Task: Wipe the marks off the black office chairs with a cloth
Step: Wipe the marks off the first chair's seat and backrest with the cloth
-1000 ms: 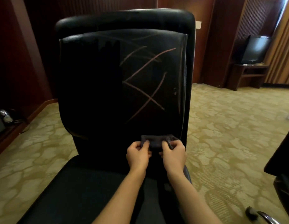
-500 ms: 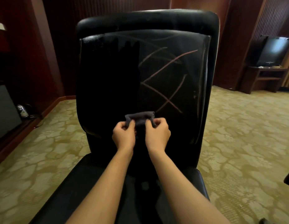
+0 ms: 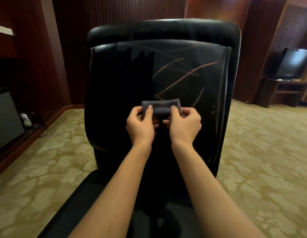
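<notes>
Carpet (image 3: 262,152), patterned in gold, surrounds the black office chair (image 3: 115,100) facing me, its backrest crossed by pale marks (image 3: 187,76). My left hand (image 3: 140,125) and right hand (image 3: 184,125) pinch opposite ends of a folded grey cloth (image 3: 161,107), fingers curled around it, held before the backrest's lower middle.

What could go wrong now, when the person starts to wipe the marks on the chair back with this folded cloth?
1. The cloth is folded small and pinched by the left hand and right hand; each pass may cover only little of the marks.
2. The marks spread up to the top of the chair back; the faint upper lines could be missed.
3. The dark cloth may smear the marks rather than lift them.
</notes>
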Available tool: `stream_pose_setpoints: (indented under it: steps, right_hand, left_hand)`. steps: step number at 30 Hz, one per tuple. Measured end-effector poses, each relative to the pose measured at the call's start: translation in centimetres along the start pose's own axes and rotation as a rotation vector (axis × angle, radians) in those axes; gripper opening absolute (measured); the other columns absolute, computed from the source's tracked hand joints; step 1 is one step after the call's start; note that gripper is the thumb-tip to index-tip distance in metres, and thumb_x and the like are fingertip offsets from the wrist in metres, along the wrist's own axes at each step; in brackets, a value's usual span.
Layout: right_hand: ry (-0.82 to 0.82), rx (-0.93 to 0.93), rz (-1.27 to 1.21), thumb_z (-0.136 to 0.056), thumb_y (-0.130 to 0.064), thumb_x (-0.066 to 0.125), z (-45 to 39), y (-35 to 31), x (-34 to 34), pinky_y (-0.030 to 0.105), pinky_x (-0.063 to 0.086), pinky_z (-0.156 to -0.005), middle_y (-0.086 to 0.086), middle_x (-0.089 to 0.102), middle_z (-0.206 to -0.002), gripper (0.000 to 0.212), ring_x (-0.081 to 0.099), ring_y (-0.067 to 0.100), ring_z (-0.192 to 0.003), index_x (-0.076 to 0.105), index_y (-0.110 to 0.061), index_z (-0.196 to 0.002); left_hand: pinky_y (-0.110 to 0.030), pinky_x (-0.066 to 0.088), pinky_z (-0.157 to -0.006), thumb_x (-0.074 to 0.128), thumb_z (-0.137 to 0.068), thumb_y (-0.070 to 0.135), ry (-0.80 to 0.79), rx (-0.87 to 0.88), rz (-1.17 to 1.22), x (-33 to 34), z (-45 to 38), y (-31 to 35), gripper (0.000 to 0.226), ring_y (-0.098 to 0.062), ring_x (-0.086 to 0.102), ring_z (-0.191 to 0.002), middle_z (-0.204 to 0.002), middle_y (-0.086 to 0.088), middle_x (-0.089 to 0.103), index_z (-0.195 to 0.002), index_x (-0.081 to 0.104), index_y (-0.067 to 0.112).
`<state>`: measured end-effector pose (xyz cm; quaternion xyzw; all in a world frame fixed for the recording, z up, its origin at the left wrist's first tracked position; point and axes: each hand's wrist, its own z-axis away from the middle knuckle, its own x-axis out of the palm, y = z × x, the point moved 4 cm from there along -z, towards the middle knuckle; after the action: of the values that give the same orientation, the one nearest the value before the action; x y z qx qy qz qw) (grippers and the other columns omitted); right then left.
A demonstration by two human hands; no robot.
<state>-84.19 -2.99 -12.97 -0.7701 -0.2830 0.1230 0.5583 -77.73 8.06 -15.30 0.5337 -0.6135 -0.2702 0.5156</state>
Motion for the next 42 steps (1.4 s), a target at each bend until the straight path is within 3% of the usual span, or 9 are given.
stream_pose_setpoints:
  steps: [5, 8, 13, 19, 22, 27, 33, 39, 42]
  right_hand:
    - [-0.043, -0.040, 0.398, -0.084, -0.039, 0.064, -1.8, 0.5, -0.3, 0.039, 0.055, -0.082, 0.008, 0.072, -0.092, 0.023, 0.070, 0.029, -0.088, 0.066, -0.019, -0.094]
    - [-0.081, -0.010, 0.545, -0.088, -0.035, 0.062, 0.8, 4.1, -1.5, 0.034, 0.048, -0.078, 0.012, 0.071, -0.097, 0.021, 0.066, 0.033, -0.095, 0.064, -0.018, -0.099]
    - [-0.121, 0.056, 0.529, -0.088, -0.041, 0.060, 3.7, 7.7, -2.0, 0.036, 0.055, -0.078, 0.001, 0.071, -0.084, 0.019, 0.070, 0.025, -0.081, 0.060, -0.023, -0.094]
    - [0.001, -0.180, 0.422, -0.086, -0.048, 0.066, -1.0, -3.2, -1.4, 0.032, 0.043, -0.075, 0.002, 0.068, -0.090, 0.031, 0.064, 0.023, -0.087, 0.061, -0.019, -0.097]
    - [-0.001, -0.206, 0.561, -0.086, -0.051, 0.065, -3.5, -5.1, -1.5, 0.032, 0.045, -0.076, 0.003, 0.067, -0.097, 0.036, 0.062, 0.023, -0.092, 0.062, -0.018, -0.102]
    - [0.000, -0.188, 0.779, -0.089, -0.042, 0.060, -2.4, -0.9, -3.7, 0.039, 0.049, -0.082, 0.013, 0.068, -0.106, 0.029, 0.064, 0.037, -0.102, 0.061, -0.019, -0.107]
    - [-0.077, -0.139, 0.812, -0.088, -0.042, 0.061, 2.1, 5.8, -7.3, 0.038, 0.047, -0.072, 0.009, 0.069, -0.089, 0.023, 0.065, 0.035, -0.091, 0.059, -0.020, -0.094]
    - [0.043, -0.356, 0.580, -0.088, -0.037, 0.063, -3.1, -3.2, -7.5, 0.031, 0.034, -0.064, 0.008, 0.067, -0.086, 0.019, 0.063, 0.034, -0.087, 0.055, -0.020, -0.086]
    - [0.063, -0.424, 0.619, -0.088, -0.039, 0.061, -6.7, -8.2, -6.8, 0.030, 0.033, -0.068, 0.009, 0.069, -0.096, 0.020, 0.062, 0.034, -0.097, 0.058, -0.020, -0.092]
  left_hand:
    - [-0.038, 0.061, -0.059, 0.065, -0.092, 0.035, -0.043, 0.078, -0.320, 0.8, -1.6, -0.6, 0.020, -0.015, 0.067, -0.054, -0.072, -0.006, 0.071, -0.076, 0.058, 0.024]
    - [-0.044, 0.060, -0.061, 0.060, -0.086, 0.045, -0.051, 0.113, -0.510, -1.8, 0.1, -5.2, 0.024, -0.023, 0.070, -0.059, -0.063, 0.000, 0.067, -0.075, 0.055, 0.024]
    - [-0.034, 0.059, -0.050, 0.064, -0.095, 0.022, -0.082, -0.042, -0.394, -4.3, 3.7, -7.3, 0.015, -0.011, 0.068, -0.050, -0.071, -0.010, 0.069, -0.082, 0.060, 0.018]
    - [-0.026, 0.055, -0.049, 0.066, -0.095, 0.023, -0.098, 0.057, -0.096, 0.9, 0.1, 1.9, 0.014, -0.009, 0.068, -0.053, -0.077, -0.005, 0.069, -0.088, 0.063, 0.012]
    - [-0.024, 0.053, -0.045, 0.072, -0.090, 0.027, -0.172, -0.001, -0.151, 4.2, -0.8, 3.4, 0.020, -0.010, 0.067, -0.048, -0.080, -0.006, 0.070, -0.093, 0.064, 0.009]
    - [-0.026, 0.052, -0.042, 0.074, -0.087, 0.024, -0.192, -0.119, -0.324, 4.2, 1.7, -1.4, 0.025, -0.016, 0.066, -0.044, -0.070, -0.010, 0.069, -0.069, 0.059, 0.014]
    - [-0.035, 0.058, -0.048, 0.069, -0.092, 0.021, -0.241, -0.244, -0.353, 0.5, 8.1, -7.7, 0.023, -0.015, 0.065, -0.047, -0.062, -0.007, 0.065, -0.073, 0.059, 0.013]
    - [-0.045, 0.060, -0.061, 0.057, -0.081, 0.055, -0.197, 0.082, -0.257, 6.1, 4.3, -0.7, 0.037, -0.027, 0.069, -0.065, -0.072, -0.007, 0.069, -0.080, 0.060, 0.019]
    - [-0.042, 0.060, -0.065, 0.058, -0.077, 0.057, -0.156, 0.143, -0.271, 9.6, 1.3, 3.2, 0.042, -0.029, 0.070, -0.069, -0.072, -0.007, 0.071, -0.076, 0.063, 0.015]
